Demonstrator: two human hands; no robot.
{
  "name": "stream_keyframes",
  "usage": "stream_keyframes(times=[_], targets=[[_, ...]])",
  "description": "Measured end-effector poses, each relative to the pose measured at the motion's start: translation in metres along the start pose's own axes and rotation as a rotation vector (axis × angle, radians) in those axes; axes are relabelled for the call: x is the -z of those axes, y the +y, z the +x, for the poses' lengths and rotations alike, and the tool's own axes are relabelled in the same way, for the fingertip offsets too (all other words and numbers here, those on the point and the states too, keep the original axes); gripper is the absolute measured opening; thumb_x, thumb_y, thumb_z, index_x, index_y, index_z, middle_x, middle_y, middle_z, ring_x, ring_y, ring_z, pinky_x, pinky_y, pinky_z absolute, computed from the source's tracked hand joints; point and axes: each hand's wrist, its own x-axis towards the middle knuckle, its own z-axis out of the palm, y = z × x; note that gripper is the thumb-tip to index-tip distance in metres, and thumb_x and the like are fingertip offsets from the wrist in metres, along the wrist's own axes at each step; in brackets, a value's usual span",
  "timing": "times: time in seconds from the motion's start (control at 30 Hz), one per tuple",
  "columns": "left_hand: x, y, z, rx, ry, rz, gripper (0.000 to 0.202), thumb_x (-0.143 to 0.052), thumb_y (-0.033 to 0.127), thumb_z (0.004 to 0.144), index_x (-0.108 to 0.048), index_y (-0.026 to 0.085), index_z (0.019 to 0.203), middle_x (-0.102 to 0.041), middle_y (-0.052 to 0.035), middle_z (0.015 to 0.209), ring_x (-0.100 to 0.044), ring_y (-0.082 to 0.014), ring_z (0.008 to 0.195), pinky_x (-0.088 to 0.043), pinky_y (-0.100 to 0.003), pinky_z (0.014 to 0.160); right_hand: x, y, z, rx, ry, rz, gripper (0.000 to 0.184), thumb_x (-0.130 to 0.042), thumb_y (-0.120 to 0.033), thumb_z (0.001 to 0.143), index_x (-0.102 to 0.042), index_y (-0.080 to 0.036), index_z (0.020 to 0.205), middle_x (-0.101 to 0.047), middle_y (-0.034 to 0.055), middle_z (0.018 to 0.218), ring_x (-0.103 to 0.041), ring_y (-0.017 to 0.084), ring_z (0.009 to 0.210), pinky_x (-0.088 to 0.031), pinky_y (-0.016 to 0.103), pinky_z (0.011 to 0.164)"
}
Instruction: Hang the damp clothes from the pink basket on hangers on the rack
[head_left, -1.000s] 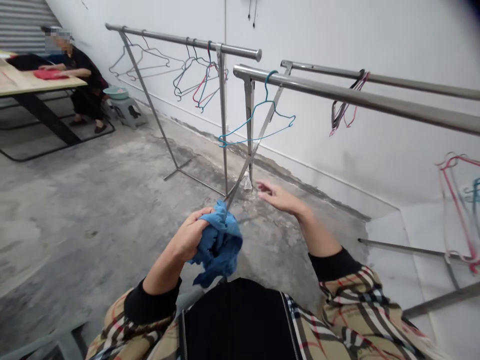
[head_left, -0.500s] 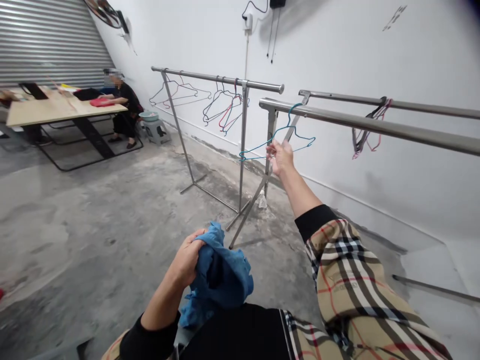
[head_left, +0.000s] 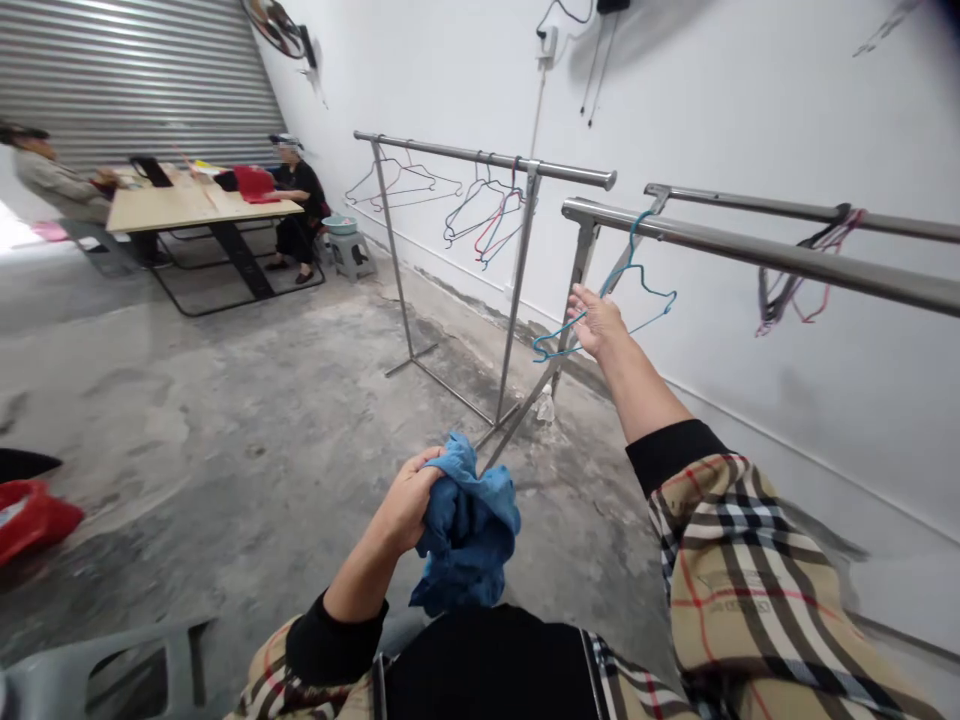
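My left hand (head_left: pixel 409 503) is closed around a bunched blue cloth (head_left: pixel 466 525), held low in front of my body. My right hand (head_left: pixel 596 320) is stretched out to a teal wire hanger (head_left: pixel 609 305) that hangs from the near steel rail (head_left: pixel 750 250). Its fingers are curled on the hanger's lower wire. The hanger's hook is still over the rail.
A second steel rack (head_left: pixel 487 160) with several wire hangers stands farther along the white wall. More hangers (head_left: pixel 795 280) hang on a rail to the right. Two people sit at a wooden table (head_left: pixel 195 205) far left. A red item (head_left: pixel 34 515) lies on the concrete floor.
My right hand has risen from low beside the cloth up to the teal hanger and closed on it. The view has swung left. My left hand keeps the blue cloth.
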Motion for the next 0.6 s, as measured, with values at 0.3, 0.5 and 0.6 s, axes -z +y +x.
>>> stream_keyframes(times=[0.3, 0.5, 0.6], targets=[[0.012, 0.003, -0.022, -0.029, 0.095, -0.04, 0.015, -0.066, 0.026, 0.061, -0.057, 0.016, 0.068, -0.056, 0.0039, 0.055, -0.049, -0.0089, 0.049, -0.038, -0.019, 0.049, -0.03, -0.03, -0.032, 0.188, 0.215, -0.002, 0.031, -0.039, -0.013, 0.092, -0.043, -0.019, 0.122, -0.032, -0.0131, 0.056, -0.027, 0.005, 0.035, -0.018, 0.02, 0.041], [0.015, 0.001, -0.03, -0.051, 0.137, -0.05, 0.016, -0.068, 0.026, 0.06, -0.061, 0.015, 0.07, -0.061, 0.0013, 0.058, -0.053, -0.0102, 0.051, -0.041, -0.021, 0.05, -0.008, -0.04, -0.024, 0.338, 0.181, -0.174, 0.032, -0.043, -0.012, 0.091, -0.052, -0.018, 0.121, -0.036, -0.011, 0.054, -0.03, 0.006, 0.035, -0.022, 0.023, 0.04], [0.015, -0.003, -0.032, -0.076, 0.141, -0.06, 0.014, -0.066, 0.024, 0.06, -0.063, 0.015, 0.07, -0.062, 0.001, 0.059, -0.054, -0.0105, 0.053, -0.043, -0.021, 0.053, 0.012, -0.04, -0.017, 0.456, 0.146, -0.26, 0.025, -0.049, -0.019, 0.093, -0.06, -0.02, 0.115, -0.037, -0.0095, 0.054, -0.03, 0.007, 0.035, -0.024, 0.025, 0.04]])
